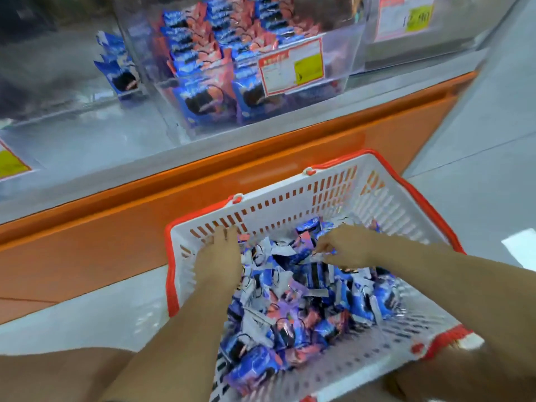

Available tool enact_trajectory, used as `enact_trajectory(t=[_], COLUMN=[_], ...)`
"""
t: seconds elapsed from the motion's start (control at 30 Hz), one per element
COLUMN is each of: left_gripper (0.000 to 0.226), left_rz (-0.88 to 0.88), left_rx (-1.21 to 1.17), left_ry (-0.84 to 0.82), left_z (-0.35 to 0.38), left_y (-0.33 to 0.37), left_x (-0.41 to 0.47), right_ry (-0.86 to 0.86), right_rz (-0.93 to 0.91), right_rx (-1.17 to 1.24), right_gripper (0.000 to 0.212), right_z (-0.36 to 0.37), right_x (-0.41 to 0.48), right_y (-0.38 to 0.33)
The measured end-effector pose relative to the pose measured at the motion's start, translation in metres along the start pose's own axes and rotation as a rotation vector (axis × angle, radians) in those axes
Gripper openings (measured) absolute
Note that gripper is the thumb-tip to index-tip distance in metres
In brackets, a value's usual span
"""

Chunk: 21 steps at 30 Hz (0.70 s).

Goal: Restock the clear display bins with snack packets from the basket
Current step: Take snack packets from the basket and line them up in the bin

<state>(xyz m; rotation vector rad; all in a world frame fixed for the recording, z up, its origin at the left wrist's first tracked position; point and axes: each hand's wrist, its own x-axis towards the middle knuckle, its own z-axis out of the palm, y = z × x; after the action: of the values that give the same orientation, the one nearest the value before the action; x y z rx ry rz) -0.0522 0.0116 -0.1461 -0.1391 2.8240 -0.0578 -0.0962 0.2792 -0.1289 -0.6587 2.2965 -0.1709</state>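
A white basket [290, 198] with red rim and handles sits on the floor, holding a heap of several blue and pink snack packets [301, 303]. Both my hands are inside it at the far end of the heap. My left hand [220, 256] lies flat, fingers spread, against the basket's far-left wall on top of the packets. My right hand [345, 249] is curled, fingertips pinching at a packet in the pile. Above, a clear display bin [342, 68] on the shelf holds rows of upright blue and pink packets [220, 50] and carries a price label.
An orange shelf base [203, 181] runs diagonally between basket and bins. A clear bin [72, 82] at the left holds a few blue packets [119, 68]. Another clear bin with a price tag [406, 15] stands at the right. Grey floor tiles lie to the right.
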Motion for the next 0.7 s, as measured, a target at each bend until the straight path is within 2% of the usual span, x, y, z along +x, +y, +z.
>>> enact_trajectory(t=[0.1,0.33,0.43,0.5,0.6,0.7], left_gripper=[0.067,0.060,0.056,0.047,0.023,0.023], left_rz=[-0.009,0.025,0.052,0.076,0.184,0.383], left_rx=[0.002,0.186,0.194,0.142,-0.071,-0.294], left_ry=[-0.007,-0.028,-0.035,-0.038,-0.033,-0.055], left_z=[0.014,0.027,0.020,0.010,-0.016,-0.055], left_y=[-0.003,-0.003,0.001,0.005,0.012,0.027], left_x=[0.010,0.018,0.017,0.019,0.019,0.010], right_ry=[0.028,-0.018,-0.002,0.022,0.104,0.208], right_rz=[0.004,-0.015,-0.025,-0.017,-0.022,-0.021], right_rx=[0.054,0.119,0.133,0.164,0.266,0.414], right_gripper=[0.036,0.038,0.036,0.034,0.030,0.031], right_z=[-0.002,0.004,-0.001,-0.008,-0.025,-0.049], right_x=[0.006,0.009,0.006,0.003,-0.007,-0.026], right_y=[0.003,-0.004,-0.007,-0.008,-0.012,-0.020])
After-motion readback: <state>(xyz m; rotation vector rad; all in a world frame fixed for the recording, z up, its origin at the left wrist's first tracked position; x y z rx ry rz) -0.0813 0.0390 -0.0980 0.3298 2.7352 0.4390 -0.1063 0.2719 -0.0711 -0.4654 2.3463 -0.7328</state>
